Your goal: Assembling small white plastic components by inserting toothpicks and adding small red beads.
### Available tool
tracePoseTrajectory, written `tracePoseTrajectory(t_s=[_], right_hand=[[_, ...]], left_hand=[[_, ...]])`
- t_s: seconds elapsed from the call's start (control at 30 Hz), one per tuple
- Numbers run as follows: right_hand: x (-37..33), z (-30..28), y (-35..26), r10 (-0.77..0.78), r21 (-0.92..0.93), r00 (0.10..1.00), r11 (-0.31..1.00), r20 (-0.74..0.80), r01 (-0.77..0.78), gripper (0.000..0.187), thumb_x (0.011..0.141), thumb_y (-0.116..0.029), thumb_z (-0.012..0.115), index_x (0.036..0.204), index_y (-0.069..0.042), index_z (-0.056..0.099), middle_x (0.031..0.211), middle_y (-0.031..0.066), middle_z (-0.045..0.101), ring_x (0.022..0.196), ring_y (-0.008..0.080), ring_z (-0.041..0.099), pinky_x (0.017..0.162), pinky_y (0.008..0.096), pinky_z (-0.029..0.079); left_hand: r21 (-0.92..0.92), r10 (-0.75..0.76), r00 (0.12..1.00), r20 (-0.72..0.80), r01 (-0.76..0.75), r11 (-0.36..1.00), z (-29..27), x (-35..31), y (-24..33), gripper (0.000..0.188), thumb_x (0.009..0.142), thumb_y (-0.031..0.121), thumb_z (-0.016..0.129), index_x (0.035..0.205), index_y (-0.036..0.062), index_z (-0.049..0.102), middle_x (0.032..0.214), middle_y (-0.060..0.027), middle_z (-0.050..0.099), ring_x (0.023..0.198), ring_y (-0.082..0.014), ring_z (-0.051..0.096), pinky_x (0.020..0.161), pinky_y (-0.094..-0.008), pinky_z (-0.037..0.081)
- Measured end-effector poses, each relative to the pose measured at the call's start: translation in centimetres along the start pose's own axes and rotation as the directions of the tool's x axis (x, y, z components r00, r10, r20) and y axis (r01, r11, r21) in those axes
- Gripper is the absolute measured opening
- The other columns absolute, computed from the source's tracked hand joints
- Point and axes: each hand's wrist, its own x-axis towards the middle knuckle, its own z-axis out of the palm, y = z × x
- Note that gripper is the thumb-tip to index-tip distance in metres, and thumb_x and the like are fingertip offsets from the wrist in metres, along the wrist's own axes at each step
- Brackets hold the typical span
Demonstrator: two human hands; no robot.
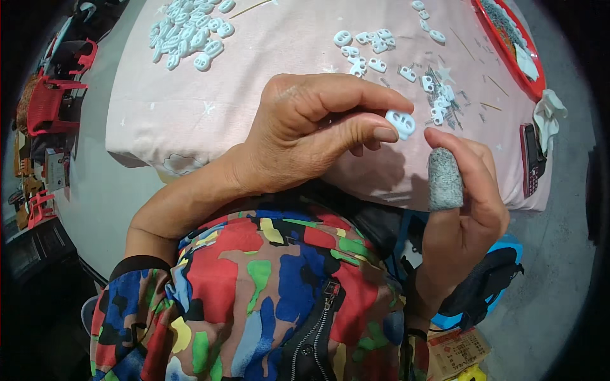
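My left hand (311,127) pinches a pale blue-white plastic two-hole cord lock (402,124) between thumb and index finger, its holes showing. Just right of it is my right hand (467,184), index finger pointing toward the cord lock but apart from it. A grey fabric finger cover (445,181) sits on the right thumb. Nothing shows between that thumb and finger, and the other fingers are curled, partly hidden. Beyond the hands lie small white cord lock pieces (443,101) mixed with thin metal springs (457,117), and more loose white parts (377,65).
A heap of cord locks (190,28) lies at the far left of the pink cloth-covered table (210,95). At right are a red tray (537,79) of small metal parts, a mobile phone (530,159) and a white glove-like cloth (549,120). Red plastic chairs (47,111) stand left.
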Motion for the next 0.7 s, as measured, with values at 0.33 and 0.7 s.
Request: tracePoseTrajectory(t_s=[0.33,0.7], right_hand=[[0.1,0.2,-1.4,0.053,-0.046,0.998,0.997,-0.043,-0.055,0.031,0.074,0.012,0.056,0.102,0.007,0.069,0.083,0.0100,0.063,0.077,0.0137,0.059,0.072,0.0220,0.046],[0.8,0.5,-1.7,0.023,-0.202,1.000,0.979,0.009,-0.021,0.023,0.072,0.006,0.064,0.093,0.001,0.070,0.068,0.0027,0.052,0.061,0.0092,0.050,0.054,0.0219,0.037]], left_hand=[[0.083,0.085,0.996,-0.018,-0.083,0.993,0.0,0.1,-0.4,0.023,0.089,0.008,0.069,0.110,-0.0007,0.070,0.077,-0.0027,0.067,0.064,-0.0054,0.060,0.057,-0.0179,0.047],[0.287,0.257,0.966,0.012,-0.250,0.925,-0.1,0.5,-0.7,0.025,0.084,0.013,0.074,0.106,0.0021,0.071,0.079,-0.0070,0.067,0.065,-0.0108,0.062,0.058,-0.0222,0.047]])
